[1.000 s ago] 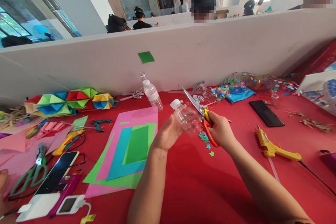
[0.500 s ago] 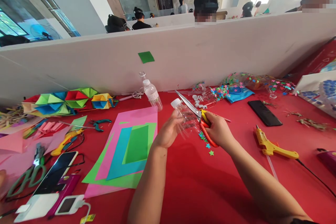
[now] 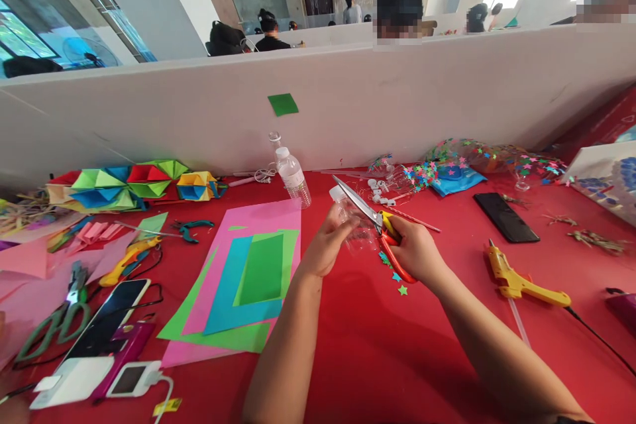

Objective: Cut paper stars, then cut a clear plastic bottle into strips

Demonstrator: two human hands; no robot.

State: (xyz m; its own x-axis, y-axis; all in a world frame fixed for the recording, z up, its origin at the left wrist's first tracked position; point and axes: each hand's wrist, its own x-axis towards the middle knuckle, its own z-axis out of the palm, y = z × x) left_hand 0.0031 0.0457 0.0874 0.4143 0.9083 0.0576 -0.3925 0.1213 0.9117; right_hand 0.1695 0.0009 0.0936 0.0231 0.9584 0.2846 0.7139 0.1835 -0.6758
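My left hand (image 3: 328,244) grips a small clear plastic bottle (image 3: 358,225) with a white cap, held tilted above the red table (image 3: 377,358). My right hand (image 3: 416,252) is closed on the orange and yellow handles of scissors (image 3: 370,214). The silver blades point up and left, lying across the bottle near its neck. A few small paper stars (image 3: 397,280) lie on the table just below my hands.
Stacked coloured paper sheets (image 3: 248,278) lie left of my arm, a water bottle (image 3: 294,178) stands behind them. A yellow glue gun (image 3: 521,281) and a black phone (image 3: 505,216) lie right. Folded paper shapes (image 3: 129,185), green scissors (image 3: 59,318), phones and chargers crowd the left. A white partition (image 3: 348,99) backs the table.
The bottle has dropped a little lower and closer to my hands. The scissor blades have swung down across its neck, hiding most of the cap.
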